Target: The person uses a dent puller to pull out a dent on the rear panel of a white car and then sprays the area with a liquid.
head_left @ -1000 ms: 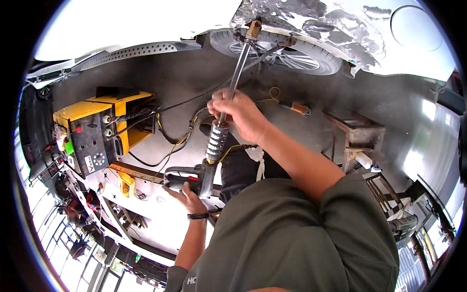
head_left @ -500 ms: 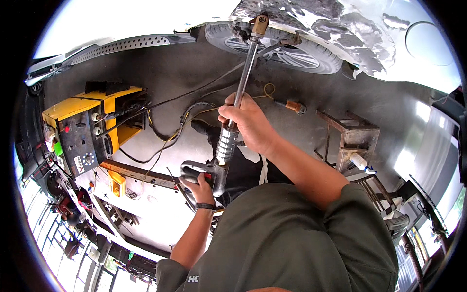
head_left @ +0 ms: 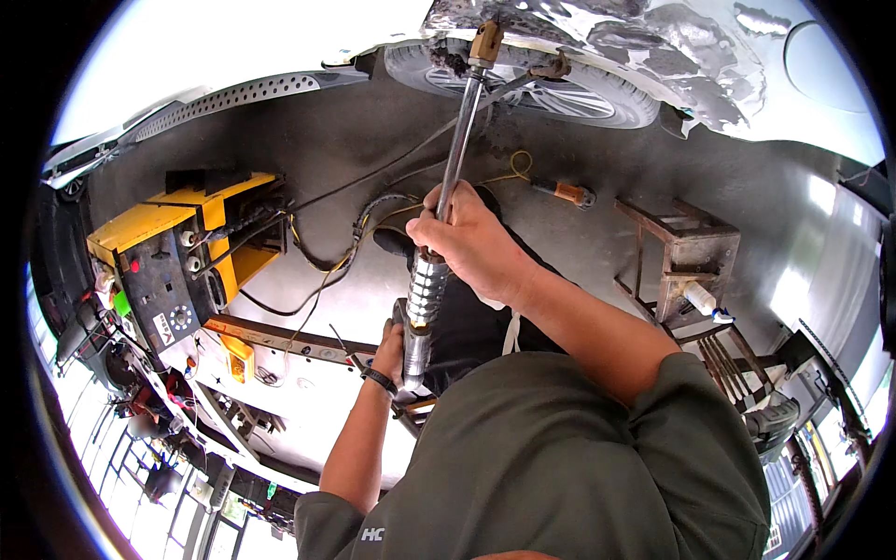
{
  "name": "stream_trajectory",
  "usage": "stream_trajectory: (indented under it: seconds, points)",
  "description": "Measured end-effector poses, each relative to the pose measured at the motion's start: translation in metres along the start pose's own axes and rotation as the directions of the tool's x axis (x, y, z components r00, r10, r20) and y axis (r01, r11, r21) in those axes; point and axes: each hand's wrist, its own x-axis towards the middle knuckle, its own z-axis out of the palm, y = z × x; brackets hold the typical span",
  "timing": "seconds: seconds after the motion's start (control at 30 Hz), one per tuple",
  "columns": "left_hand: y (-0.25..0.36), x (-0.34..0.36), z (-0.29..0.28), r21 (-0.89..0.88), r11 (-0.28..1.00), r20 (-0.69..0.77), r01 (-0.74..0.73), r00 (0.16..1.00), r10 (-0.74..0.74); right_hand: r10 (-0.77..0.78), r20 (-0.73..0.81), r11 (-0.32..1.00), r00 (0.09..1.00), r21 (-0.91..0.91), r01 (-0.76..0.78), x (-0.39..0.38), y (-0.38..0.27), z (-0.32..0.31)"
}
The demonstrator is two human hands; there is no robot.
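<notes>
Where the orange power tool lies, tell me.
Head view: the orange power tool lies on the floor, right of center, between the wheel and the brown stand.

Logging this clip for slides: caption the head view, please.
Right grip around a metal rod, left grip at the tool's lower end, car wheel ahead.

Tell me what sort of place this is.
Most likely a car body repair shop: there's a patchy white-and-grey car panel, a hand-held metal rod tool extending toward it, and a cabled yellow machine nearby.
</notes>
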Motion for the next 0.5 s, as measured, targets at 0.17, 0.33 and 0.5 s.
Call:
stream_trajectory:
  seconds: [0.17,0.33,0.5]
  points:
    - [-0.01,0.013,-0.015,-0.068,0.996,0.06,0.051,0.997,-0.047,0.081,0.051,0.997,0.995,0.001,-0.082,-0.001,-0.008,0.001]
    - [0.015,-0.006,0.003,-0.006,0.971,0.172,0.239,0.957,-0.234,0.013,0.003,0.998,1.0,0.062,-0.013,0.008,0.012,-0.003]
    - [-0.002,0.013,-0.017,-0.104,0.924,0.215,0.367,0.916,-0.34,-0.031,0.072,0.938,0.997,0.345,0.004,0.004,0.062,0.014]
